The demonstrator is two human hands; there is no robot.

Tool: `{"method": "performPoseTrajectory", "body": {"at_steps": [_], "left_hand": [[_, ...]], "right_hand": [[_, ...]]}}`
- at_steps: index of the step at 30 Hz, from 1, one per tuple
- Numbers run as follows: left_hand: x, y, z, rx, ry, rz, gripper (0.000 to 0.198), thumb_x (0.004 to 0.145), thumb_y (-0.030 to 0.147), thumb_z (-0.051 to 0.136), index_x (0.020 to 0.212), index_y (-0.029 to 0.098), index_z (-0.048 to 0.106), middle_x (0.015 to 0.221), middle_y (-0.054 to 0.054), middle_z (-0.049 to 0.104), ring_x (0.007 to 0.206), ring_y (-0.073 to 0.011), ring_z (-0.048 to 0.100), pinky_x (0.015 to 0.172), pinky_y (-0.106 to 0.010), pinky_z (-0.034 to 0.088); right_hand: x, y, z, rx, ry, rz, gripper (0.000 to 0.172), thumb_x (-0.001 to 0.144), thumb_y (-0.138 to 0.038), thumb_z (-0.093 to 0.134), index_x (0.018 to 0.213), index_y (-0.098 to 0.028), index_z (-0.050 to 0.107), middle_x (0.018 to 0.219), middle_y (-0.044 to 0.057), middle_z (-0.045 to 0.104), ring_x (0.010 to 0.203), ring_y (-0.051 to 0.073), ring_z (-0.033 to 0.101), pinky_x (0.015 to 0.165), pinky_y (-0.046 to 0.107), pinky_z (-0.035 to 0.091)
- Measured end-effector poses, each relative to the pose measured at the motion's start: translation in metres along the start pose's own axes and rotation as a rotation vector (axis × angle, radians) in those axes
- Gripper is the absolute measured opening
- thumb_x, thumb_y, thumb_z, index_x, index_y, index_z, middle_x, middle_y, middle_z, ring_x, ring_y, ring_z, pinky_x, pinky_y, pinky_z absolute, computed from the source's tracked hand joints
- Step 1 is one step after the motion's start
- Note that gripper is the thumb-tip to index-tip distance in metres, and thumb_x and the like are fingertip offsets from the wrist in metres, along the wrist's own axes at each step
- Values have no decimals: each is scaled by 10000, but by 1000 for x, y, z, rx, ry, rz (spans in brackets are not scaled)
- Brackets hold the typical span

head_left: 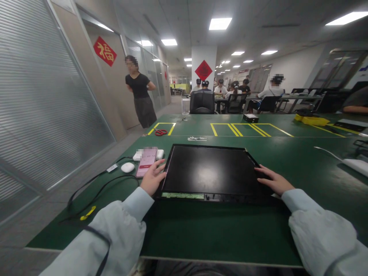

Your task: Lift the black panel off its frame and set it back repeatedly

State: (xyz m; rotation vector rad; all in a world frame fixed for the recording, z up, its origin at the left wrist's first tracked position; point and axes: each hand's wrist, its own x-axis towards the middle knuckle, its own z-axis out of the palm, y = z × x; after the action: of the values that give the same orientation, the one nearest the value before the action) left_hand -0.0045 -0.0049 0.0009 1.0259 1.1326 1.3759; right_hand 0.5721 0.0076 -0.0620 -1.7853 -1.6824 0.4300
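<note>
The panel [212, 168] is black with a pale green strip [183, 195]; the bench [218, 230] is dark green, lined with yellow tape [235, 130]. Phone [146, 160] screen pinkish, as far as the blur shows; scissors [161, 132] red-handled; sleeves [123, 226] pale blue.

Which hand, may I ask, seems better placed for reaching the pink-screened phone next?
Probably the left hand: it is close beside the phone, whereas the right hand is at the opposite edge of the black panel.
</note>
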Motion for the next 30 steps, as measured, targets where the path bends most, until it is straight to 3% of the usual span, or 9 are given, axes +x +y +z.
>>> {"method": "performPoseTrajectory", "body": {"at_steps": [6,14,21,30], "left_hand": [[2,-4,2,-87,106,-35,721,513,136,1038,1175,215,765,1363,-201,865,1509,-471,690,1167,-587,642],[8,-6,8,-179,194,-101,533,682,24,949,1156,215,798,1427,-166,851,1477,-381,735,1208,-494,626],[13,-16,1,-214,130,-134,517,814,38,892,1289,228,811,1393,-131,864,1304,-321,839,991,-348,720],[6,-10,4,-180,113,-198,693,814,70,966,1456,229,760,1131,-89,919,917,-271,905,688,-278,711]], "right_hand": [[4,10,6,19,28,4,604,735,-589,771,1266,-332,900,1672,70,683,1563,465,621,1332,631,476],[10,27,14,39,57,9,612,748,-592,746,1283,-342,906,1684,52,670,1576,450,611,1353,611,456],[9,25,14,21,50,4,623,770,-575,726,1317,-330,896,1698,58,657,1589,440,600,1367,602,436],[-1,-6,0,1,4,31,601,752,-563,736,1278,-321,898,1684,70,670,1574,438,616,1352,591,457]]}}
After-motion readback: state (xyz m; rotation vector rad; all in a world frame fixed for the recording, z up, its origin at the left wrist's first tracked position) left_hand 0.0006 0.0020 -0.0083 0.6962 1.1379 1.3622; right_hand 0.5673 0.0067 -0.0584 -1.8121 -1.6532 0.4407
